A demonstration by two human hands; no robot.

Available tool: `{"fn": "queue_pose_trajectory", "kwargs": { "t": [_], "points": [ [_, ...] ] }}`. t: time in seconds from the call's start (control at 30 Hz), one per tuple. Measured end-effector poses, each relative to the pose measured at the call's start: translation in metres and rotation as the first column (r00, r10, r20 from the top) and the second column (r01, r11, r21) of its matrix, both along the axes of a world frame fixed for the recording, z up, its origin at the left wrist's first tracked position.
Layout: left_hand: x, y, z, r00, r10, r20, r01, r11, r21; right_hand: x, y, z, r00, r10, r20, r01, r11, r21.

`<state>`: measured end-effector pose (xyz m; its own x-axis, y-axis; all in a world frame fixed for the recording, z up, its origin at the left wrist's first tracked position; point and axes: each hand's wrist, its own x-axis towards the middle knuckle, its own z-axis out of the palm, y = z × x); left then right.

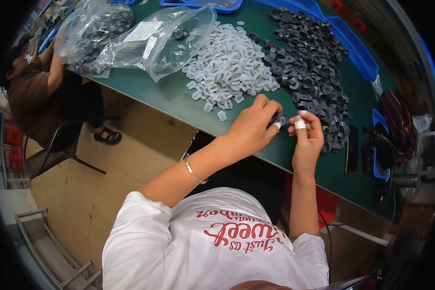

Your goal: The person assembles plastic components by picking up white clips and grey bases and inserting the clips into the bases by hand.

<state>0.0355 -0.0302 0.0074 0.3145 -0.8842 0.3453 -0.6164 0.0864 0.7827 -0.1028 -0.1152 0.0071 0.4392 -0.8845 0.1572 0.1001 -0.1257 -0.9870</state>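
My left hand is closed around a dark grey round plastic part, held just above the near edge of the green table. Close beside it, my right hand has its fingers drawn together, with white wraps on some fingertips; what they pinch, if anything, is too small to make out. Just beyond my left hand lies a heap of small pale grey plastic pieces. A larger heap of dark grey ring-shaped parts spreads beyond my right hand.
Clear plastic bags with dark parts lie on the table at left. Blue trays line the far side. A dark phone-like slab lies at right. A person sits at far left.
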Motion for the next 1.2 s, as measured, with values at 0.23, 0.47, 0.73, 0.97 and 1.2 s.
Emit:
{"fn": "queue_pose_trajectory", "kwargs": {
  "t": [0.23, 0.47, 0.73, 0.97, 1.2],
  "points": [
    [0.012, 0.046, -0.010, 0.991, 0.089, -0.099, -0.098, 0.991, -0.091, 0.046, 0.012, 0.002, 0.935, 0.207, -0.287, -0.244, 0.965, -0.098],
    [0.008, 0.075, -0.010, 0.953, 0.156, -0.260, -0.187, 0.977, -0.099, 0.059, 0.010, 0.014, 0.852, -0.215, -0.477, -0.292, 0.560, -0.775],
    [0.002, 0.097, -0.023, 0.725, 0.026, -0.688, -0.248, 0.942, -0.226, 0.090, 0.029, 0.023, 0.815, 0.261, -0.517, -0.574, 0.478, -0.664],
    [0.010, 0.107, -0.022, 0.651, -0.054, -0.757, -0.116, 0.979, -0.169, 0.110, 0.026, 0.017, 0.720, -0.048, -0.692, -0.690, 0.057, -0.722],
    [0.015, 0.095, -0.017, 0.484, -0.064, -0.873, -0.143, 0.978, -0.151, 0.064, 0.000, 0.022, 0.689, -0.155, -0.708, -0.715, 0.017, -0.699]
  ]
}}
